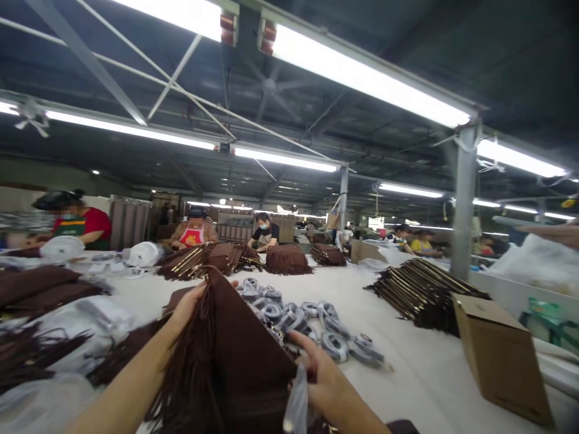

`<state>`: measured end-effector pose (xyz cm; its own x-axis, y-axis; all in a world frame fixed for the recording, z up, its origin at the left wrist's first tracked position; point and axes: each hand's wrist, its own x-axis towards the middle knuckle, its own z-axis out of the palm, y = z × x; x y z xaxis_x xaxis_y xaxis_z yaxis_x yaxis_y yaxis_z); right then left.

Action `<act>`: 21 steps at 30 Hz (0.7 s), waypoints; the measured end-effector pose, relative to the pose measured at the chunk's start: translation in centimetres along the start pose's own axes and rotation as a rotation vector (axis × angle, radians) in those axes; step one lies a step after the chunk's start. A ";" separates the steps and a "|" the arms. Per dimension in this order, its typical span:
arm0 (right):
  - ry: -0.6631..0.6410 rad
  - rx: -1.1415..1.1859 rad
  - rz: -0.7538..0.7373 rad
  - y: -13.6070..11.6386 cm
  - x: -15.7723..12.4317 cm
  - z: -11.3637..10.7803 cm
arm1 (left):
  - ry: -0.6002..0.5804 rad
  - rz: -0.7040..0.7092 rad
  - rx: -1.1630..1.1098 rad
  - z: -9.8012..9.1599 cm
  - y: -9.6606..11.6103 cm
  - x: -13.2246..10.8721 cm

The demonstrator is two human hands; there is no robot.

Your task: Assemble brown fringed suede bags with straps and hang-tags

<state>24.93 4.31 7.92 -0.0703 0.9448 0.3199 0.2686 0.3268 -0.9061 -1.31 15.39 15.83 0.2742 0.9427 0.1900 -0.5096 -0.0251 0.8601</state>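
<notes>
A dark brown fringed bag (246, 343) is held up in front of me, tilted, its fringe hanging down on the left side. My left hand (192, 304) is closed on its upper left edge, with the fingers mostly hidden behind it. At the lower right edge, my right hand (319, 367) grips the bag with the index finger stretched out. A strip of clear plastic (297, 401) hangs by the right hand; whether the fingers pinch it I cannot tell. Just beyond the bag lie several coiled grey straps (335, 343) wrapped in plastic.
On the white table (398, 361), a stack of brown pieces with gold bars (420, 295) and a cardboard box (497, 355) stand right. Brown fringed pieces (40, 286) and plastic bags (81, 325) lie left. Across the table, several people work near more brown piles (287, 259).
</notes>
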 end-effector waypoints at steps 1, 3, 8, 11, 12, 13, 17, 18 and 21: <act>0.089 -0.127 -0.115 -1.1 -0.3 -0.4 | -0.020 0.001 -0.009 -0.3 0.1 -0.3; 0.276 -0.398 -0.347 -2.8 -0.8 -1.4 | -0.002 0.087 0.054 -1.2 0.4 -0.6; 0.305 -0.806 -0.382 -1.3 -1.2 -0.9 | 0.403 0.415 0.744 -2.9 -1.5 -3.0; 0.187 -0.779 -0.254 1.7 -1.6 1.6 | 0.193 0.577 1.099 -1.5 -6.0 -6.5; 0.154 -0.757 -0.235 2.5 -1.9 2.4 | -0.002 0.564 1.212 -0.7 -7.7 -7.6; 0.111 -0.738 -0.226 2.9 -2.2 3.0 | -0.173 0.516 1.305 0.1 -9.3 -8.6; -0.105 -0.609 -0.175 3.2 -3.8 4.0 | -0.195 0.424 1.344 1.6 -12.8 -10.3; -0.121 -0.574 -0.147 3.2 -4.3 4.1 | -0.112 0.415 1.306 1.6 -12.8 -10.6; -0.056 -0.573 -0.098 3.9 -5.2 4.7 | -0.077 0.286 1.251 1.5 -12.1 -11.8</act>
<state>21.85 0.75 1.39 -0.1680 0.9155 0.3656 0.7340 0.3637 -0.5735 2.81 4.07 3.89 0.3498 0.8316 0.4314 0.5387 -0.5553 0.6336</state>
